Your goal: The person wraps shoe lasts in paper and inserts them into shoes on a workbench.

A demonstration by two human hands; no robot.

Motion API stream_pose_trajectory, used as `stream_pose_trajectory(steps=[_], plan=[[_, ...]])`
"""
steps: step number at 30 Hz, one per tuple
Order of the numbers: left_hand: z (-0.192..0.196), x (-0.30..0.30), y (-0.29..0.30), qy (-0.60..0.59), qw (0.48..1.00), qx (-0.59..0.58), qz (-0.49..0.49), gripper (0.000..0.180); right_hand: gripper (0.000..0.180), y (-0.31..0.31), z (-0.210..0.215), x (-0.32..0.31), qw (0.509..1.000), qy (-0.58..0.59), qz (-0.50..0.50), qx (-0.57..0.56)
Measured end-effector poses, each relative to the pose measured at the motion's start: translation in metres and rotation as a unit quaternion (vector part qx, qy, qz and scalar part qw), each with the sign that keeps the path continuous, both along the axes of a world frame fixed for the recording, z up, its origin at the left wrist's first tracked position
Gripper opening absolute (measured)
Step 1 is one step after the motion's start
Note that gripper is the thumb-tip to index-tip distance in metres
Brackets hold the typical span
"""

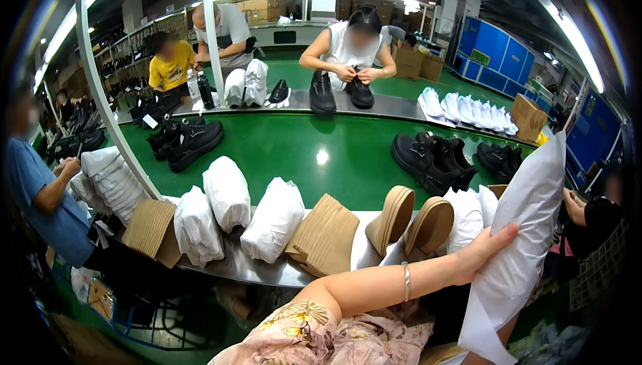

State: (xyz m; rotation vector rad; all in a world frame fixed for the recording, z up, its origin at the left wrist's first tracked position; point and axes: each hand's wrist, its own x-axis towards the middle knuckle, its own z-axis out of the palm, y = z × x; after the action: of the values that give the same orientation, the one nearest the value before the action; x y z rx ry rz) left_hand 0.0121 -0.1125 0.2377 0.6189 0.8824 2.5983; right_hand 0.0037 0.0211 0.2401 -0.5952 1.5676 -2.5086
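My left hand [493, 250] reaches across to the right, a silver bracelet on its wrist. Its fingers close on a long white paper bundle [520, 231], held upright and tilted, with a loose corner of paper hanging down. What the paper wraps, if anything, cannot be seen. Behind its lower end a bit of my right forearm [506, 335] shows; the right hand itself is hidden. Left of the bundle, two tan inserts with rounded tops [431, 224] stand on the bench beside a white-wrapped bundle [461, 212].
Along the metal bench [244, 266] stand white-wrapped bundles [274, 221] and stacked brown cardboard pieces [328, 234]. Beyond, a green belt [301, 158] carries black shoes [435, 161]. Across it a person [351, 47] handles black shoes near a row of white shoes [468, 109]. Other people stand at left and right.
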Motion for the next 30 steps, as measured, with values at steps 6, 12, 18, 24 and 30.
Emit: stream_pose_trajectory(steps=[6,12,18,24,30], plan=[[0.011,-0.021,0.000,-0.001,1.000,-0.030,-0.004,0.056,0.077,0.011,0.007,-0.007,0.999,-0.030,0.021,-0.004],[0.018,-0.043,-0.043,-0.067,0.981,-0.097,0.156,0.046,0.077,0.005,-0.007,-0.048,0.986,0.143,-0.007,0.084],[0.013,-0.054,-0.025,-0.034,0.975,-0.106,0.191,0.059,0.071,-0.013,0.003,-0.035,0.996,0.054,0.041,0.058],[0.005,-0.061,-0.018,-0.046,0.976,-0.071,0.201,0.056,0.056,-0.023,-0.020,-0.039,0.926,0.162,-0.277,0.199],[0.004,-0.065,-0.008,-0.054,0.973,0.005,0.226,0.064,0.031,-0.053,-0.034,-0.041,0.793,0.249,-0.514,0.214]])
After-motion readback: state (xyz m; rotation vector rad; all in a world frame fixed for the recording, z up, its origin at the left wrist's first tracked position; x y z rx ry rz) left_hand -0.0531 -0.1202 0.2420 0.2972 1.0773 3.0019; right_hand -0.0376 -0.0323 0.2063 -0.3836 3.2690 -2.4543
